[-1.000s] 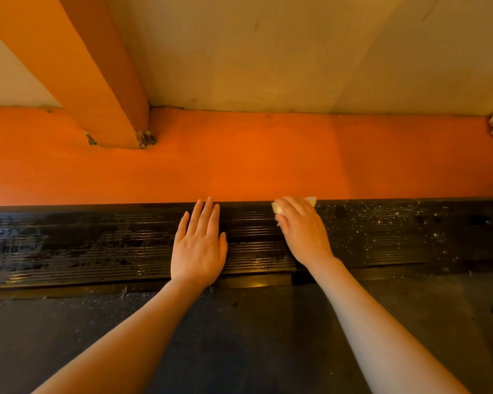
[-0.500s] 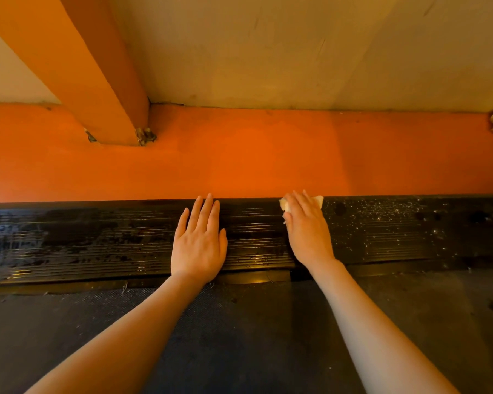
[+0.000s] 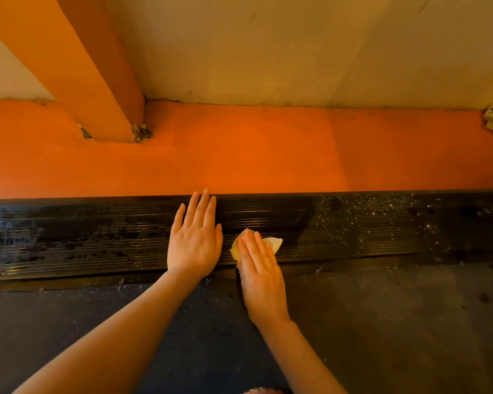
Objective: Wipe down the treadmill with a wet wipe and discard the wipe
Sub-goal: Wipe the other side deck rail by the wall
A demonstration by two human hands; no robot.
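An orange post [image 3: 91, 66] rises at far left. The left hand [image 3: 195, 240] lies flat, fingers straight and together, on the black ribbed rail [image 3: 83, 237]. Just beside it, the right hand [image 3: 261, 273] presses the wipe [image 3: 273, 242] onto the rail with straight fingers. Dusty specks [image 3: 382, 217] lie farther right.

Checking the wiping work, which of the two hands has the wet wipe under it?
The right hand: its flat fingers press the yellowish wipe onto the ribbed black side rail. The left hand lies flat on bare rail.
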